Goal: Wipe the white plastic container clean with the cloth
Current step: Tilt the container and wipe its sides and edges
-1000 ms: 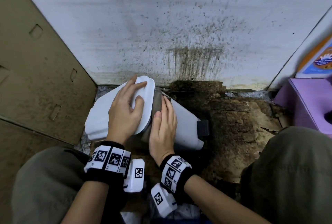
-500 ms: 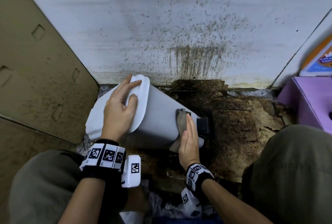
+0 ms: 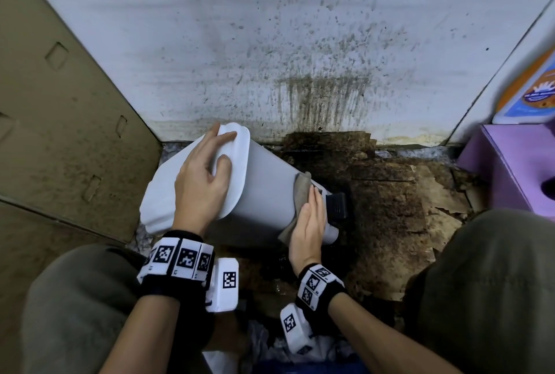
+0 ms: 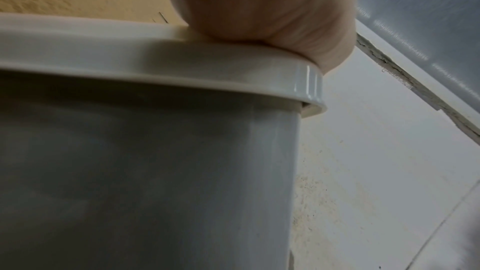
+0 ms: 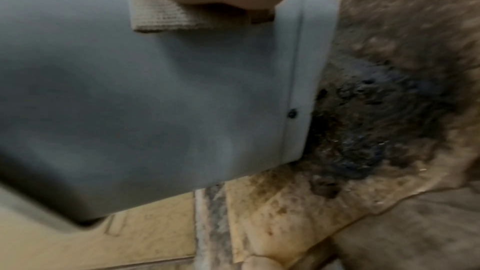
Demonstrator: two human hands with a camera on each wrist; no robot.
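The white plastic container (image 3: 264,193), a lidded bin, lies tilted on the floor with its lid (image 3: 237,181) toward the left and its base toward the right. My left hand (image 3: 201,175) rests spread on the lid, fingertips reaching over its far edge. In the left wrist view the heel of that hand (image 4: 259,7) sits on the lid rim (image 4: 182,73). My right hand (image 3: 309,220) lies flat, fingers straight, and presses a beige cloth (image 3: 301,190) against the container's side near the base. The right wrist view shows the cloth (image 5: 166,17) under the hand on the grey-white wall (image 5: 155,100).
A black pedal (image 3: 336,207) sticks out at the container's base. The floor is stained brown cardboard (image 3: 390,208), and the wall (image 3: 300,58) behind is spattered. A cardboard sheet (image 3: 60,133) leans at the left, a purple box (image 3: 510,169) stands at the right. My knees (image 3: 75,298) flank the hands.
My right hand has slid the cloth along the container's side, from beside the lid down to the base end. The left hand has stayed on the lid.
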